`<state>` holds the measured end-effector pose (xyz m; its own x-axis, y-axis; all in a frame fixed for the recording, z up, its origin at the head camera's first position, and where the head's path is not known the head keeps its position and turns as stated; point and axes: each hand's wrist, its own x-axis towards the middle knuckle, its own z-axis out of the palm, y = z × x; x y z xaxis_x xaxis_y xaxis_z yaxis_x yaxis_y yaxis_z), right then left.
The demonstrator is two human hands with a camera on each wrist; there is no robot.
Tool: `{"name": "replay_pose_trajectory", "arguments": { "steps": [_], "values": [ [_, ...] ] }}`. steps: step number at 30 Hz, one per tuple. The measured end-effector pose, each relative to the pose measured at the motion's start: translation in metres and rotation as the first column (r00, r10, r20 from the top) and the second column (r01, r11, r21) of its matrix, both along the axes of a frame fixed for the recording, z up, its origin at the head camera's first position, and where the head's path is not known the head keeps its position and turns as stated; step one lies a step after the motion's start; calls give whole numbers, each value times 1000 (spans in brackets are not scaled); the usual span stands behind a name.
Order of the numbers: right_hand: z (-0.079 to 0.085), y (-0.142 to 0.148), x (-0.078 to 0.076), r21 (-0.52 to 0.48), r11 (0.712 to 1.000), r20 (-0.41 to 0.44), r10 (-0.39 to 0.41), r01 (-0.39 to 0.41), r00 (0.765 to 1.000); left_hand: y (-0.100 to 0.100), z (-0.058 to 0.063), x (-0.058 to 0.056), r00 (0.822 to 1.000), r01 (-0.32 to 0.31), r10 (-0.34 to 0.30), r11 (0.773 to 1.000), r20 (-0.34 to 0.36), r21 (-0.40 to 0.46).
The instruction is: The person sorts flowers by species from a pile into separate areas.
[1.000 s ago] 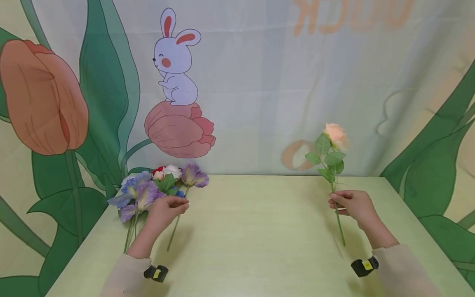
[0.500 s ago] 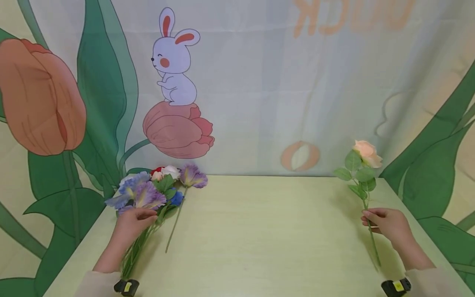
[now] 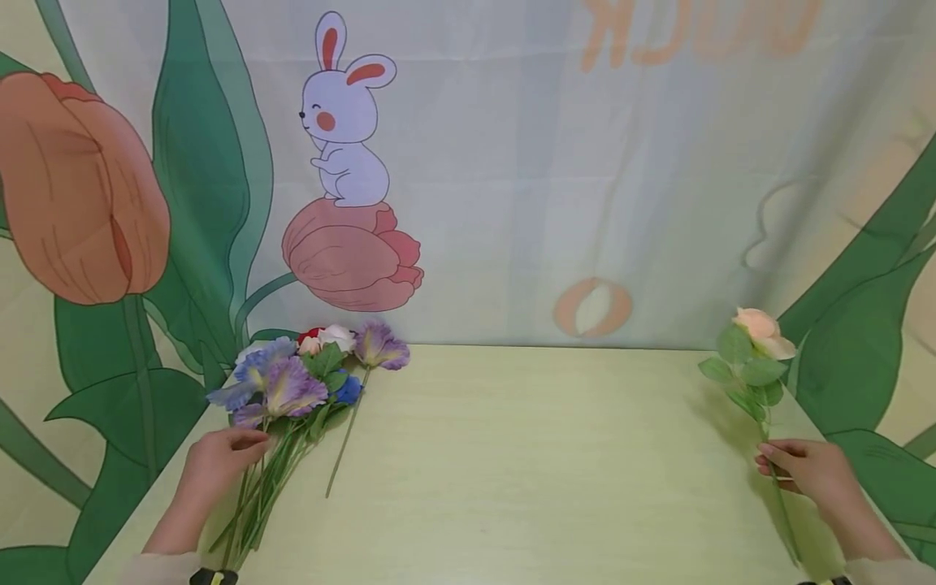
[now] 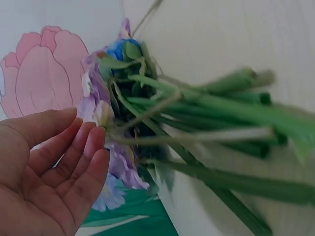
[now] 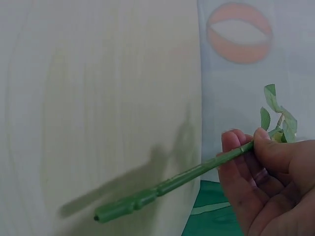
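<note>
On the right, my right hand [image 3: 808, 467] pinches the green stem of a peach artificial rose [image 3: 760, 331] between thumb and fingers. The right wrist view shows the stem [image 5: 172, 183] slanting down from the fingertips, its lower end over the table. At the left, a bunch of artificial flowers lies on the table, with a purple iris [image 3: 292, 386], a blue rose [image 3: 348, 390] and a white rose [image 3: 338, 337]. Beside its stems [image 4: 206, 105] hovers my left hand [image 4: 54, 172], fingers loosely bent and holding nothing. A separate purple iris [image 3: 380, 345] lies just right of the bunch.
The pale yellow-green table [image 3: 512, 471] spreads between the hands. Behind it hangs a printed cloth backdrop [image 3: 504, 162] with a rabbit [image 3: 344, 122] and large tulips. The table's right edge runs under my right arm.
My left hand has moved left and nearer, away from the separate iris to beside the bunch's stems. My right hand has carried the peach rose right and nearer. The irises stay put.
</note>
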<state>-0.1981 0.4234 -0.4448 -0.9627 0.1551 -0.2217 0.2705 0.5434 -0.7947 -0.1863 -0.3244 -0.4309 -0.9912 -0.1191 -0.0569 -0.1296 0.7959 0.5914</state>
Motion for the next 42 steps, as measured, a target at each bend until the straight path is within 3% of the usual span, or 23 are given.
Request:
{"name": "replay_pose_trajectory", "arguments": {
  "steps": [5, 12, 15, 26, 33, 42],
  "values": [
    [-4, 10, 4, -8, 1000, 45, -17, 18, 999, -8, -2, 2, 1000, -31, 31, 999, 3, 19],
    [-15, 24, 8, 4, 1000, 112, -26, 26, 993, -14, -9, 1, 996, -60, 57, 997, 74, 49],
    [-22, 30, 9, 0, 999, 127, -33, 33, 991, -16, -13, 0, 995, -65, 61, 996, 74, 56],
    [-37, 38, 7, 27, 999, 138, -34, 31, 990, -18, -21, -1, 996, -41, 36, 997, 88, 65],
    [-38, 39, 7, 3, 999, 139, -43, 43, 989, -17, -19, -2, 994, -35, 28, 997, 104, 67],
    [-39, 47, 9, 110, 993, 140, -66, 51, 988, -16, -16, -3, 994, -42, 32, 994, 100, 100]
  ]
}}
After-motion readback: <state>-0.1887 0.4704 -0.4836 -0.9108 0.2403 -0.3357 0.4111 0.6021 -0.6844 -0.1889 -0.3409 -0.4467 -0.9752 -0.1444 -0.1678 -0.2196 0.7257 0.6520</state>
